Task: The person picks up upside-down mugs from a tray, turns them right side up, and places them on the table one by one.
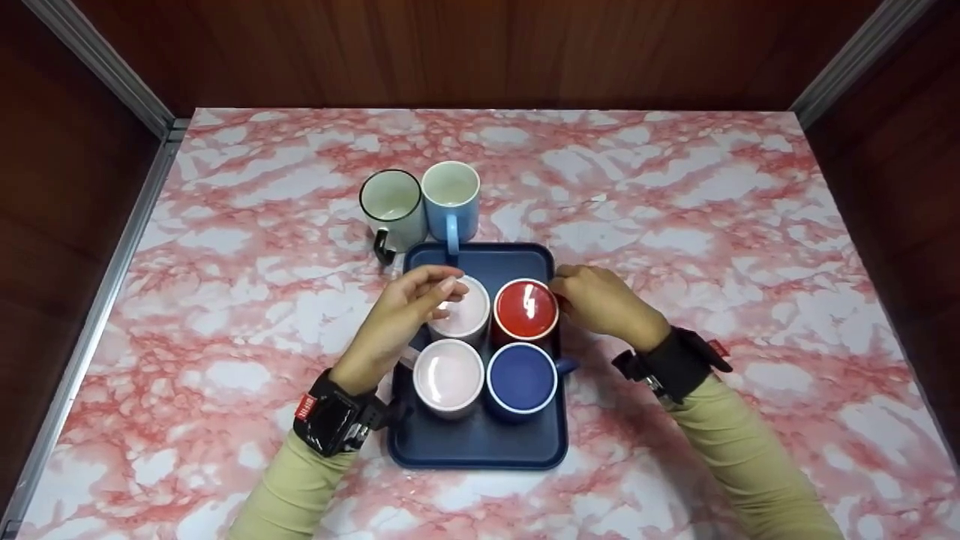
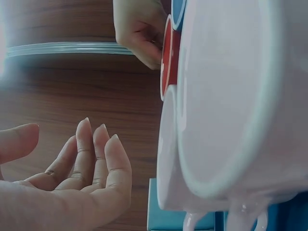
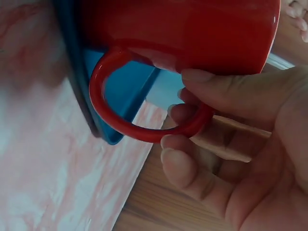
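Observation:
My right hand [image 1: 600, 300] grips the handle of a red mug [image 1: 526, 309] with thumb and fingers; the right wrist view shows the handle loop [image 3: 144, 134] between them. The mug is bottom up over the dark blue tray [image 1: 480, 450]. Over the far pale pink mug [image 1: 472, 319], my left hand [image 1: 409, 304] hovers with fingers loosely bent, and the left wrist view shows nothing within them. A nearer pale pink mug [image 1: 448, 376] and a dark blue mug [image 1: 522, 379] also stand bottom up on the tray, close together.
Behind the tray's far left corner, a pale mug [image 1: 391, 206] with black rim and handle stands upright beside a light blue mug [image 1: 451, 199]. Pink marbled covering lies over the table [image 1: 675, 187]. Brown panels [image 1: 487, 52] enclose its back and sides.

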